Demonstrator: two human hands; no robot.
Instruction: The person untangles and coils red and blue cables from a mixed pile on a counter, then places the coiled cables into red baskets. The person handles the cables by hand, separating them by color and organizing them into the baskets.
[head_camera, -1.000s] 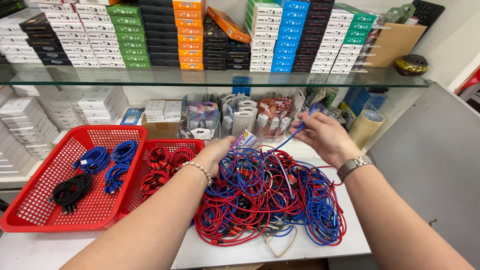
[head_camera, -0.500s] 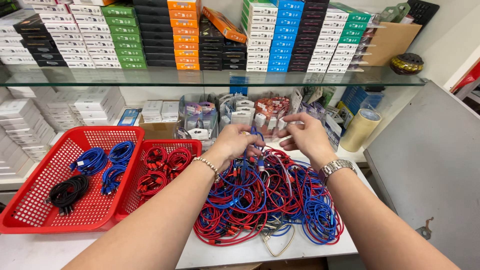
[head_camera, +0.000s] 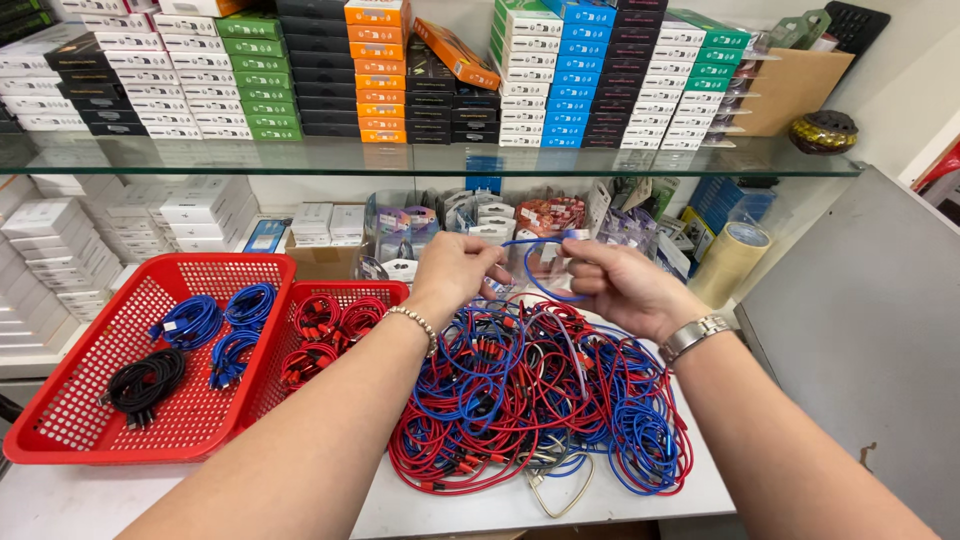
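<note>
Pinching a blue cable (head_camera: 537, 262) at both ends: left hand (head_camera: 455, 268) fingers pressed together on one side of its loop, right hand (head_camera: 615, 283) fingers closed on the other, beside the white connector tip. Held just above the tangled heap of red and blue cables (head_camera: 535, 400), between the two hands. Directly behind the heap, packets of small accessories (head_camera: 480, 225) standing close, crowding the far side. Left of the heap, touching it, a small red basket (head_camera: 345, 295) with coiled red cables; beyond that a large red basket (head_camera: 70, 420) holding blue and black coils. Right of the heap, a roll of tape (head_camera: 728, 262) and a grey panel (head_camera: 860, 340), closing that side. In front of the heap, a bare strip of white tabletop (head_camera: 460, 510) up to the near edge. Above the heap, a glass shelf (head_camera: 400, 158) stacked with coloured boxes.
</note>
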